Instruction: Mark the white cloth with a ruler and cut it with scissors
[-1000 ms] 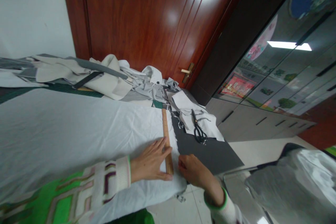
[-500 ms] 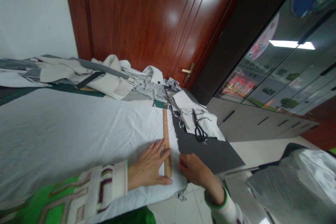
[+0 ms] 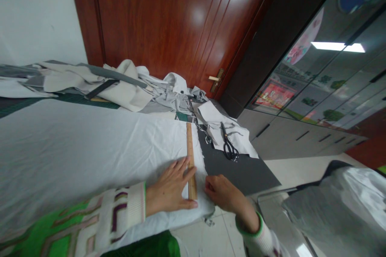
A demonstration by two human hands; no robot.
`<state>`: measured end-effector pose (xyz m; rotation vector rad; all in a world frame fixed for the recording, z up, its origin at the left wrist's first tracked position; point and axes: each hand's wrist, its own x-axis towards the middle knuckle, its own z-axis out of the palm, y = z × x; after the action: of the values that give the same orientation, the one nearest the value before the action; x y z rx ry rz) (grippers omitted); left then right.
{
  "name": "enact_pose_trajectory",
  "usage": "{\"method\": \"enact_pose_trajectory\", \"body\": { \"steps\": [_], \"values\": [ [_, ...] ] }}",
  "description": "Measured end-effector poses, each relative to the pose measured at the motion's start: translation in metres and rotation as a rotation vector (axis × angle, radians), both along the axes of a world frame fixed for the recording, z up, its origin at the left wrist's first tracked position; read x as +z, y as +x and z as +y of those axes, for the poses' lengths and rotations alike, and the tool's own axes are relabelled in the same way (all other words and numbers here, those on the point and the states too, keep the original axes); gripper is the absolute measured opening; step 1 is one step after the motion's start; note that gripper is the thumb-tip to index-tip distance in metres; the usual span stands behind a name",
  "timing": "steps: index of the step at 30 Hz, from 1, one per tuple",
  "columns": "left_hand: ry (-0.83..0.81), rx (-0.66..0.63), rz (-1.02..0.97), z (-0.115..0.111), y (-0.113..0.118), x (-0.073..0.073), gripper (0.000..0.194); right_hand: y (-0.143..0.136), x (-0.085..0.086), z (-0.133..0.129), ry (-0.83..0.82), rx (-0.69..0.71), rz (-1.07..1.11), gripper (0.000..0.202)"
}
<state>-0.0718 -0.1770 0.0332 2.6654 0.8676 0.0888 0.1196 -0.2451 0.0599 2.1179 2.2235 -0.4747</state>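
While the left hand (image 3: pixel 170 188) lay flat with fingers spread, pinning the wooden ruler (image 3: pixel 190 161) on the white fabric (image 3: pixel 90 144) near the desk's right edge, the right hand (image 3: pixel 221 192) curled beside it; what it gripped could not be told. Firm, even pressure would keep the ruler from slipping.

The widest free room on the surface (image 3: pixel 241 168) is the broad spread of white cloth (image 3: pixel 90 148) toward its left end, flat and bare of tools, where hands could sweep without meeting anything. Near the right end the wooden ruler (image 3: pixel 189 156) lies across the cloth from near edge toward far edge, and just beyond it a strip of bare dark mat reaches the near right corner, open up to the black scissors (image 3: pixel 228 146) resting on white scraps (image 3: pixel 217 124). Along the far edge a heap of grey and cream fabric (image 3: pixel 126 88) blocks passage.
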Motion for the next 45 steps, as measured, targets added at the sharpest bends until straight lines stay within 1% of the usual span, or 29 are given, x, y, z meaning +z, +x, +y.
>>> {"method": "enact_pose_trajectory", "body": {
  "steps": [5,9,14,19,21,24,28,30,32,34,37,40,43,45],
  "values": [
    [-0.021,0.004,0.02,-0.002,0.0,0.003,0.098,-0.001,-0.002,-0.005,0.013,0.003,0.046,0.017],
    [-0.014,0.0,-0.005,-0.002,0.0,0.003,0.098,-0.001,-0.003,-0.007,0.021,-0.014,0.107,0.016],
    [-0.001,0.005,-0.003,-0.001,-0.001,0.003,0.098,0.009,-0.001,-0.007,0.027,-0.046,0.23,0.018],
    [0.059,-0.018,-0.028,-0.001,-0.003,-0.001,0.085,0.027,0.001,0.0,0.119,-0.131,0.358,0.015],
    [0.094,-0.027,-0.036,0.0,-0.006,-0.003,0.081,0.031,-0.003,0.002,0.161,-0.148,0.406,0.014],
    [0.115,-0.025,-0.027,0.001,-0.014,-0.002,0.078,0.028,-0.014,0.003,0.197,-0.133,0.49,0.016],
    [0.088,-0.001,0.057,0.001,-0.025,0.007,0.085,0.022,-0.033,0.003,0.235,-0.089,0.688,0.022],
    [0.085,0.012,0.081,0.001,-0.029,0.012,0.084,0.022,-0.04,0.004,0.249,-0.102,0.755,0.025],
    [0.086,0.025,0.085,0.002,-0.03,0.014,0.08,0.025,-0.044,0.004,0.256,-0.129,0.763,0.025],
    [0.097,0.04,0.071,0.004,-0.032,0.015,0.072,0.028,-0.045,0.004,0.265,-0.147,0.753,0.025],
    [0.114,0.067,0.033,0.007,-0.035,0.014,0.06,0.031,-0.043,0.004,0.269,-0.158,0.735,0.025],
    [0.134,0.094,-0.005,0.011,-0.04,0.012,0.054,0.031,-0.042,0.006,0.27,-0.166,0.717,0.023],
    [0.175,0.134,-0.035,0.017,-0.041,0.011,0.038,0.03,-0.043,0.008,0.285,-0.176,0.691,0.022],
    [0.191,0.154,-0.039,0.023,-0.039,0.011,0.032,0.028,-0.043,0.01,0.299,-0.182,0.673,0.022]
  ]
}}
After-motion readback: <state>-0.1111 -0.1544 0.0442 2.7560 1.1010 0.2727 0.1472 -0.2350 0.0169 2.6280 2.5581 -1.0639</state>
